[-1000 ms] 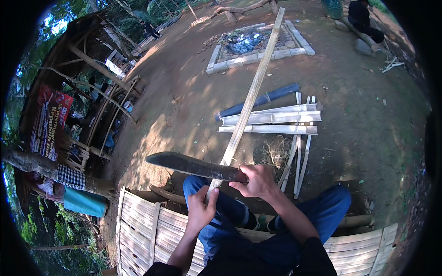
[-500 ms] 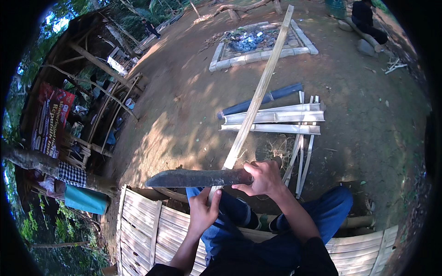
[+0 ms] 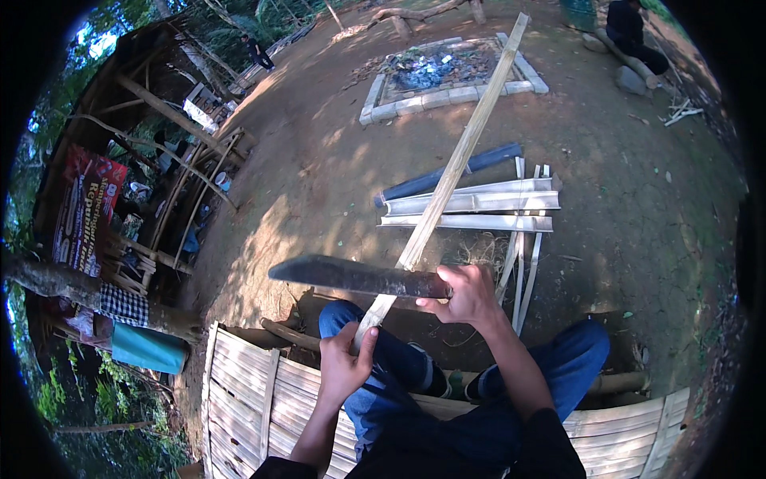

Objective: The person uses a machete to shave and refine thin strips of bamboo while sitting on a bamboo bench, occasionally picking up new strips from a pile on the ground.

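Observation:
A long, pale split-bamboo strip (image 3: 463, 152) slants away from me, its far end reaching over the fire pit. Its near end is gripped in my left hand (image 3: 345, 359), thumb lying along the strip. My right hand (image 3: 471, 295) is closed round the handle of a machete (image 3: 351, 277). The dark, broad blade points left and lies across the strip, a little beyond my left hand, covering a short stretch of it. Whether the edge bites into the bamboo, I cannot tell.
Split bamboo halves (image 3: 479, 201), a dark bamboo pole (image 3: 447, 173) and thin strips (image 3: 519, 279) lie on the ground ahead. Beyond is a stone-edged fire pit (image 3: 423, 101). A slatted bamboo bench (image 3: 303, 399) is under me. A shelter stands left; a person (image 3: 630, 36) sits far right.
The machete has moved slightly away from me and right along the strip, its tip now tilted upward. The strip's far end has shifted a little right. My left hand keeps its hold.

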The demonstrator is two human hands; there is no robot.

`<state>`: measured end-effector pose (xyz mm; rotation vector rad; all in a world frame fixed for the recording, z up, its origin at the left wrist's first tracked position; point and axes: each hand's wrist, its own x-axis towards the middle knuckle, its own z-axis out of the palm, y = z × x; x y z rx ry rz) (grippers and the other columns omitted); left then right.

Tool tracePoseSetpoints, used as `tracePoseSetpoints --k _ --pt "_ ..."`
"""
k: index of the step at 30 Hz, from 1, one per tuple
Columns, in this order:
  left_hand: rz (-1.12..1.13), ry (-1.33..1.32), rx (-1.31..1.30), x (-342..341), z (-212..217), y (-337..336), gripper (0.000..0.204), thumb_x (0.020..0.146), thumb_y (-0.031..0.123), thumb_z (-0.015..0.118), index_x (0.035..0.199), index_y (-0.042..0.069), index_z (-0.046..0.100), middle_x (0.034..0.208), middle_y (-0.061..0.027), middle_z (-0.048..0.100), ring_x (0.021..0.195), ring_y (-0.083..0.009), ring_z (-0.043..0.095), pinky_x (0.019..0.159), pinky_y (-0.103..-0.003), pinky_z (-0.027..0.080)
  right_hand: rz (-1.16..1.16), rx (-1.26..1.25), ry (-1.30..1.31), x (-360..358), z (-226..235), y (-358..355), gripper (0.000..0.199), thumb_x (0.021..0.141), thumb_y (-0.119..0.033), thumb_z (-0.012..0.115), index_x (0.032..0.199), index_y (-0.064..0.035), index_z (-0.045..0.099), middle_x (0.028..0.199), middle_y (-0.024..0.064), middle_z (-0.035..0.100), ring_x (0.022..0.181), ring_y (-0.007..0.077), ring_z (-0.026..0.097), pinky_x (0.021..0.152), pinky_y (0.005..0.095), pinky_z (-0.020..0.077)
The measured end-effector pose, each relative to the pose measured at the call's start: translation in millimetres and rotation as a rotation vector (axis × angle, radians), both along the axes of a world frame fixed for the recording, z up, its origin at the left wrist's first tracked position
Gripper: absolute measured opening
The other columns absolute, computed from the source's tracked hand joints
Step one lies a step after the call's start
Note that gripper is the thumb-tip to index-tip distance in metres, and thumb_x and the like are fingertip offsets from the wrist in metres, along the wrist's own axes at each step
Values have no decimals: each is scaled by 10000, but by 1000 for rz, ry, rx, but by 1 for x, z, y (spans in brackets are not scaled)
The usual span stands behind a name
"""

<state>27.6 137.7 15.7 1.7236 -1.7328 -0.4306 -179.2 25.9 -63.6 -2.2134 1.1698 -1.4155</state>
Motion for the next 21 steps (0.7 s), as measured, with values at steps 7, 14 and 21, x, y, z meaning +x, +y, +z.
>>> tracePoseSetpoints --k 7,14,21 --pt "-52 -1 -63 0 -8 0 346 923 222 605 685 -23 549 484 -22 434 476 -65 369 433 -280 269 129 -59 61 23 6 19 572 657 -640 714 658 -87 571 549 36 551 494 253 606 460 356 477" --pt "-30 -23 57 1 9 6 269 918 220 620 793 -18 619 477 -86 497 402 -127 459 419 -291 348 28 77 -64 -3 -11 -1 495 706 -516 736 646 -61 552 541 71 569 501 284 612 461 378 474" --pt "-158 -104 -173 10 -5 3 245 916 203 618 802 -13 603 472 -94 495 400 -136 497 411 -296 354 59 -196 34 14 11 16 590 647 -641 722 684 -72 573 545 56 533 483 270 593 434 367 460"
